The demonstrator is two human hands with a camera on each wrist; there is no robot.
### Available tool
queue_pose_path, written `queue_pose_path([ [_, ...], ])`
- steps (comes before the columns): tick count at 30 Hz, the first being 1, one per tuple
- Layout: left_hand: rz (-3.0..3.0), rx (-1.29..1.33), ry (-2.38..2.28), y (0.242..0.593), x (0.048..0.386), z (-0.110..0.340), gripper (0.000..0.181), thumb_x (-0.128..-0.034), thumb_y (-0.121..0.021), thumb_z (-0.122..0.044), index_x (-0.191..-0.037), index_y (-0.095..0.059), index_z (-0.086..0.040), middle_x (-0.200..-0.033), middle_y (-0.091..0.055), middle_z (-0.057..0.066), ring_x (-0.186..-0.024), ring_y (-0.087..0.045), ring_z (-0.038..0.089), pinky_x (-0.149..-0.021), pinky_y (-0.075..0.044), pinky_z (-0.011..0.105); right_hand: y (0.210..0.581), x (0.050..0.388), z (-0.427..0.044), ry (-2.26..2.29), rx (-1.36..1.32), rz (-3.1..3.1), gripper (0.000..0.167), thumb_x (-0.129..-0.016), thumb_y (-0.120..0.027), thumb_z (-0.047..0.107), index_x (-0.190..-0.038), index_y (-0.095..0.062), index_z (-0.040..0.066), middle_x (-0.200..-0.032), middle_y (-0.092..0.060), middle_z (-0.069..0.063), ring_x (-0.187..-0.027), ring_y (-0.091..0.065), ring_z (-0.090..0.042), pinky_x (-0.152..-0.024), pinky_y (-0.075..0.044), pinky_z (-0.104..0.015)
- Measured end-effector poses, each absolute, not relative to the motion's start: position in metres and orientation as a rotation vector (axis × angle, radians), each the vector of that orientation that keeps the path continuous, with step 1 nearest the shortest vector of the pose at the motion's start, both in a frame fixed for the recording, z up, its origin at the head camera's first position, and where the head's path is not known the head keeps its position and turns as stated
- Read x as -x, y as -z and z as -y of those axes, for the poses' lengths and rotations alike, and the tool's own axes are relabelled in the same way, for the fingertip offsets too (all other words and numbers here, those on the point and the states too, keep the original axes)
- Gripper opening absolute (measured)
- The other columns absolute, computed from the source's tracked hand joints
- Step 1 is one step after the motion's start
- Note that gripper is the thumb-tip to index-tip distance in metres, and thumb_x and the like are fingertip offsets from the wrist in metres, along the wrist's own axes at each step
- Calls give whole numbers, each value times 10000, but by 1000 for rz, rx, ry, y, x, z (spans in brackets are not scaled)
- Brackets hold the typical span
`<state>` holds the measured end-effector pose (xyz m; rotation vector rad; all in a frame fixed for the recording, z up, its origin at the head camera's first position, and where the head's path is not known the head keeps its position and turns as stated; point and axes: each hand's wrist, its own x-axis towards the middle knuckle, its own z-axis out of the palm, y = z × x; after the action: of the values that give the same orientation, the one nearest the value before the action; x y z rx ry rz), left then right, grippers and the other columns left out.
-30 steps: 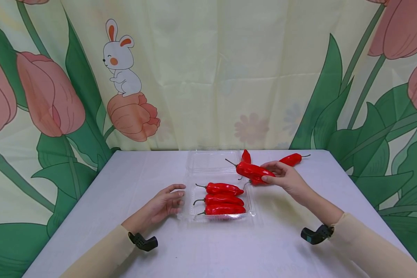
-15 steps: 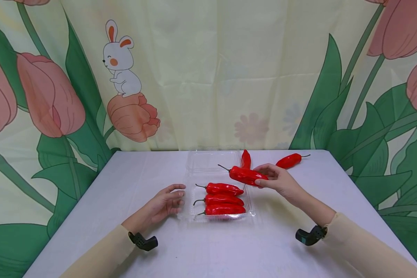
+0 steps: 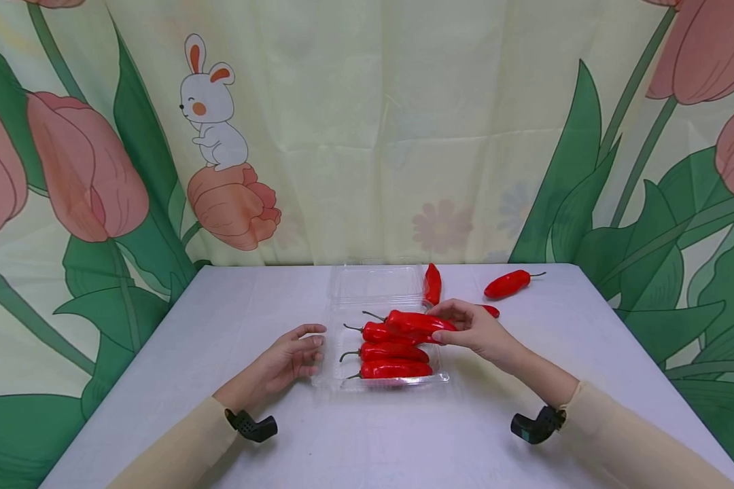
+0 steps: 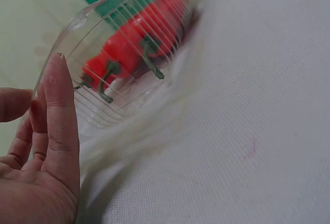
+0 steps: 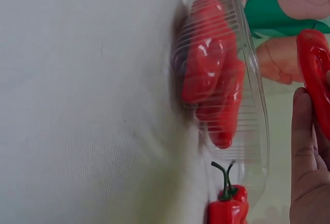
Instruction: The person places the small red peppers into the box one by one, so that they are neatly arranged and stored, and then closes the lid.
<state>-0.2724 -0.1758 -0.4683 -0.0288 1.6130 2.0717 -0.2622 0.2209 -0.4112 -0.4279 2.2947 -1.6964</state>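
Note:
My right hand grips a red chili pepper by its tapered end, with the dark stem pointing left. It is raised over the back of a clear plastic clamshell box, whose lid lies open behind. Inside, three red chili peppers lie side by side, stems to the left. The held pepper partly covers the rearmost one in the head view. My left hand stays at the box's left side, fingers loosely extended. In the left wrist view, its fingertips touch or nearly touch the rim.
More red chili peppers lie outside the box: one right of the lid, another farther right, and one mostly hidden behind my right hand. A white cloth covers the table. A printed curtain hangs behind.
My right hand has carried the pepper left and toward me, from above the loose peppers to over the back of the box. My left hand has stayed put.

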Motion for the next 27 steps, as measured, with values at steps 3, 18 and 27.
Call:
queue_pose_path([
  [3,-1617,28,-2070,468,273,176,357,-1024,-630,-116,-1350,-483,-109,-987,-611,-22,-777,-654,98,-647,-601,263,411,261,-214,1689,446,-2287,504,-902,-804,203,-1333,-594,47,-1321,-637,-197,-1097,-689,-259,-932,-601,-471],
  [18,-1610,16,-2072,468,272,176,341,-1034,-610,-103,-1348,-477,-100,-974,-615,-21,-774,-657,99,-633,-598,255,419,259,-197,1601,537,-2325,482,-902,-802,181,-1320,-608,39,-1282,-650,-186,-1063,-688,-239,-868,-624,-371],
  [27,-1609,6,-2080,468,272,176,303,-1045,-582,-93,-1331,-485,-119,-982,-608,-28,-773,-656,92,-634,-592,252,425,256,-187,1425,595,-2491,456,-853,-840,166,-1260,-643,112,-1259,-682,-125,-1166,-662,-301,-878,-622,-374],
])
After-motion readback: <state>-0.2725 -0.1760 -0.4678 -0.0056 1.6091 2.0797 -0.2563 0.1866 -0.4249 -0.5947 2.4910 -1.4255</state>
